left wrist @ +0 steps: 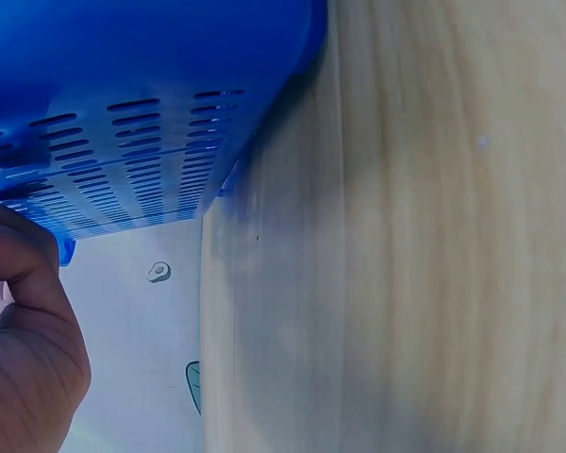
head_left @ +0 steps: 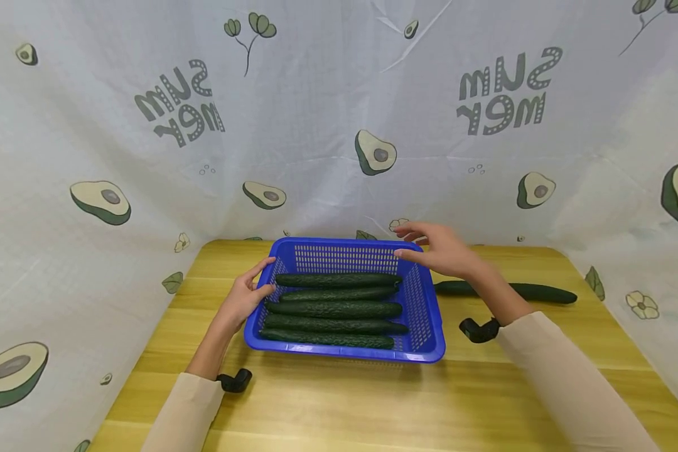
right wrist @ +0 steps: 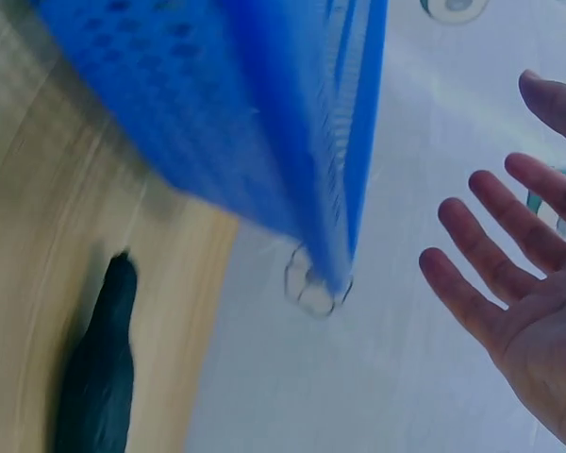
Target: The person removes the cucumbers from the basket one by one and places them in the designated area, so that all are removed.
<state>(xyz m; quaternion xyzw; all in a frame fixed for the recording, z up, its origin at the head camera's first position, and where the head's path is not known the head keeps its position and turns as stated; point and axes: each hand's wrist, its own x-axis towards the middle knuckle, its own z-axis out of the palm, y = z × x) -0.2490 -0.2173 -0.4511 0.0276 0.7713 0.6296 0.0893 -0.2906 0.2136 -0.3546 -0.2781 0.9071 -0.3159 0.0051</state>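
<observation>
A blue plastic basket (head_left: 344, 358) holds several dark green cucumbers (head_left: 339, 309) lying side by side. My left hand (head_left: 243, 301) grips the basket's left rim, the thumb and a finger showing at the edge. In the left wrist view, curled fingers (left wrist: 24, 274) meet the rim beside the slotted wall. My right hand (head_left: 443, 251) hovers over the basket's far right corner, holding nothing. Its fingers (right wrist: 491, 236) are spread apart from the basket in the right wrist view. One more cucumber (head_left: 542, 293) lies on the table right of the basket, partly hidden behind my right forearm.
The basket stands on a wooden table (head_left: 328, 408). A white cloth (head_left: 316, 94) printed with avocados and lettering hangs behind and along both sides of the table. Dark camera mounts (head_left: 480, 329) sit on both wrists.
</observation>
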